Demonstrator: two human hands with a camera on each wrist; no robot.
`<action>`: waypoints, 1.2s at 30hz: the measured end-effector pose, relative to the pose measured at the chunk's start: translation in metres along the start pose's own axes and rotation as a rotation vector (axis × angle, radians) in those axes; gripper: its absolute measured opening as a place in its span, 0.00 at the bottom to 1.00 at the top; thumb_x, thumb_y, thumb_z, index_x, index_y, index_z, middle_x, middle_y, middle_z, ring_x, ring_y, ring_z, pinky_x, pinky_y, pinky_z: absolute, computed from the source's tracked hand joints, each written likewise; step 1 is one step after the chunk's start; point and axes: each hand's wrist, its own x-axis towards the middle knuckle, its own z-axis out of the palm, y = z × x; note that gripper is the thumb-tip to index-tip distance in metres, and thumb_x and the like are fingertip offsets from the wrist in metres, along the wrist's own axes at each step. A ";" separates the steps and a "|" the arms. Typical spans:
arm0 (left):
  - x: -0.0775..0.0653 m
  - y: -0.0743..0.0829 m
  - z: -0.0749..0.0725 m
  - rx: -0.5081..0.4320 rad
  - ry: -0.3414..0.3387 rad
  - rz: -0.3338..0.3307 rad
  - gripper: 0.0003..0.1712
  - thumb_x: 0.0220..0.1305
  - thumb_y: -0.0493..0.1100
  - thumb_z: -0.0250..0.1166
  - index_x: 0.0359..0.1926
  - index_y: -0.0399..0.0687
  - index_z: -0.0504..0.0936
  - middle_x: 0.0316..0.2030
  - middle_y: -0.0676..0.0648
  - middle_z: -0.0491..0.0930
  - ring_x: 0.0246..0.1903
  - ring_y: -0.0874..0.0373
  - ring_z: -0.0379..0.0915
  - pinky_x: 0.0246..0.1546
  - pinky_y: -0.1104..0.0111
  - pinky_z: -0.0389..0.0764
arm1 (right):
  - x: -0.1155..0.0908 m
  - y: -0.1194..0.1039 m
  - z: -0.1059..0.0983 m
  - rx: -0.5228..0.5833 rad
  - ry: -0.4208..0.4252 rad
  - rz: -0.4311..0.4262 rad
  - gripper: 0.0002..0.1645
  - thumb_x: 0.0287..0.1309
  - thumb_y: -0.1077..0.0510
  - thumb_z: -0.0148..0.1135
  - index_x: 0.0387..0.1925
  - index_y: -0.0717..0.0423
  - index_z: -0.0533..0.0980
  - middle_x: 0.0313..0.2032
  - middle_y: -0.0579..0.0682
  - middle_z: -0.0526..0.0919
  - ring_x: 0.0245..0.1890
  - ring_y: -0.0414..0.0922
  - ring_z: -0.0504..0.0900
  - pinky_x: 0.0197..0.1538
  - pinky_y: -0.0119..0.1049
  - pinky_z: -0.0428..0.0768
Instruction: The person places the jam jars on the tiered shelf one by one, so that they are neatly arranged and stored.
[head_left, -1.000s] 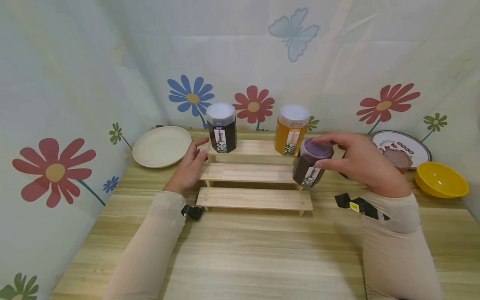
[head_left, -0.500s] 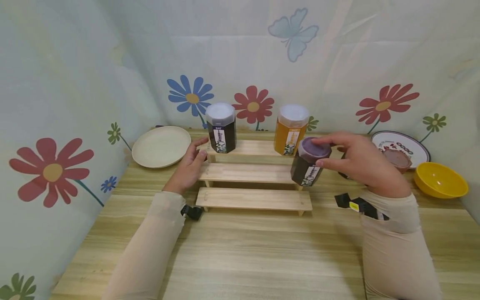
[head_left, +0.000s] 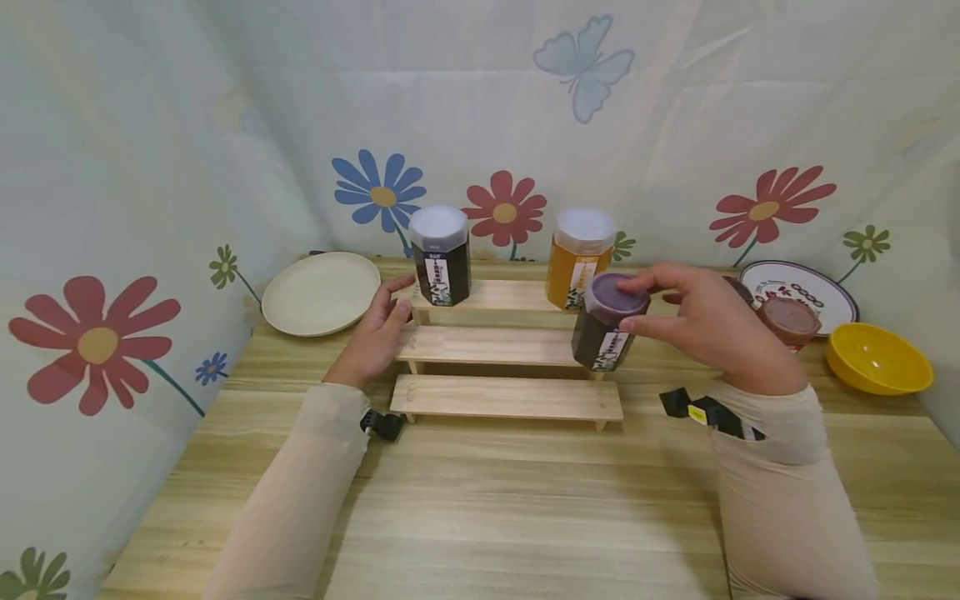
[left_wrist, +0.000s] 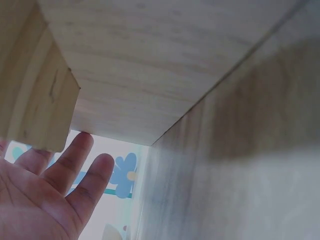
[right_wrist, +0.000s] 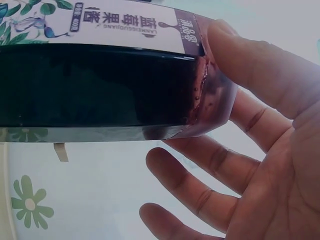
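Observation:
My right hand [head_left: 712, 325] pinches the purple-lidded top of a dark blueberry jam jar [head_left: 600, 340] between thumb and fingers. The jar leans slightly at the right end of the middle step of a wooden three-step rack [head_left: 495, 346]; whether its base touches the step, I cannot tell. In the right wrist view, the jar [right_wrist: 95, 85] lies across the top with its label visible. At the rack's left end, my left hand [head_left: 375, 337] touches the upper step, its fingers [left_wrist: 92, 180] mostly straight in the left wrist view. A dark jar [head_left: 442, 271] and an orange jar [head_left: 579, 271] stand on the top step.
A cream plate [head_left: 321, 293] leans at the back left. On the right are a yellow bowl [head_left: 879, 360], a patterned plate [head_left: 832, 292] and a jar with a reddish-brown lid [head_left: 789, 317]. A floral curtain [head_left: 480, 108] hangs behind the table.
The right hand has shifted left with the blueberry jam jar, bringing it further over the middle step's right end. More of the reddish-brown-lidded jar shows. The left hand stays at the rack.

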 end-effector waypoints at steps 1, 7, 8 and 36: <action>0.000 0.000 0.000 -0.001 0.000 -0.001 0.27 0.87 0.51 0.44 0.81 0.60 0.57 0.82 0.43 0.53 0.75 0.36 0.62 0.78 0.44 0.58 | 0.000 0.000 0.001 0.004 -0.001 0.008 0.27 0.62 0.53 0.77 0.62 0.52 0.82 0.64 0.59 0.81 0.64 0.60 0.76 0.69 0.67 0.71; 0.001 -0.002 0.000 0.000 0.001 -0.003 0.27 0.87 0.51 0.44 0.81 0.61 0.57 0.82 0.43 0.53 0.76 0.37 0.61 0.78 0.44 0.57 | 0.001 -0.001 0.003 -0.005 0.001 0.021 0.29 0.62 0.52 0.78 0.64 0.50 0.82 0.66 0.58 0.79 0.65 0.60 0.75 0.69 0.69 0.71; 0.001 -0.002 0.000 0.002 0.002 -0.004 0.27 0.87 0.51 0.44 0.81 0.61 0.57 0.82 0.43 0.53 0.76 0.37 0.61 0.78 0.44 0.57 | 0.001 -0.001 0.003 -0.008 0.001 0.019 0.29 0.62 0.52 0.78 0.64 0.50 0.82 0.66 0.58 0.79 0.65 0.60 0.75 0.69 0.69 0.71; 0.002 -0.004 0.000 0.005 0.004 -0.001 0.27 0.87 0.51 0.44 0.80 0.60 0.57 0.82 0.44 0.54 0.76 0.37 0.62 0.79 0.45 0.57 | 0.004 -0.014 0.020 -0.047 0.044 -0.073 0.29 0.63 0.53 0.77 0.65 0.51 0.82 0.62 0.57 0.78 0.59 0.59 0.78 0.59 0.61 0.79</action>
